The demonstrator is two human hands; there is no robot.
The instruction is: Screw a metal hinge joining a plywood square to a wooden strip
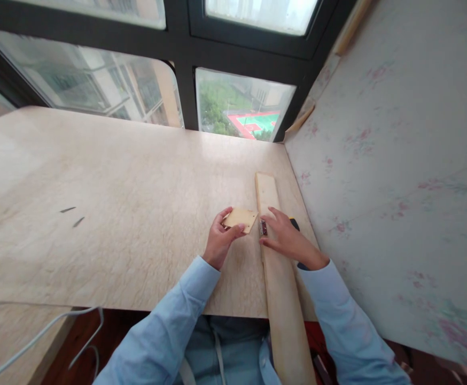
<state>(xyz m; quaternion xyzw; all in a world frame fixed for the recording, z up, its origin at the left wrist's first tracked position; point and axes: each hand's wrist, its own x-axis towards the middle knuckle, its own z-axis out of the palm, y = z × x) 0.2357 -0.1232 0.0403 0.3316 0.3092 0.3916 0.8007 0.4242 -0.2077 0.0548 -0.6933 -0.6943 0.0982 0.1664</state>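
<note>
My left hand (222, 235) grips one thin wooden piece (240, 220) above the tabletop (137, 198). My right hand (283, 235), fingers spread, rests at one long board (283, 299), beside one small metal part (263, 228); I cannot tell whether it grips that part. Two dark slivers (68, 209) lie well to the left. One yellow-and-black object (294, 223) is mostly hidden behind my right hand.

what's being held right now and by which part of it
The left hand holds a small, flat wooden piece by its left and near edges. Whether the right hand grips anything cannot be told.
</note>
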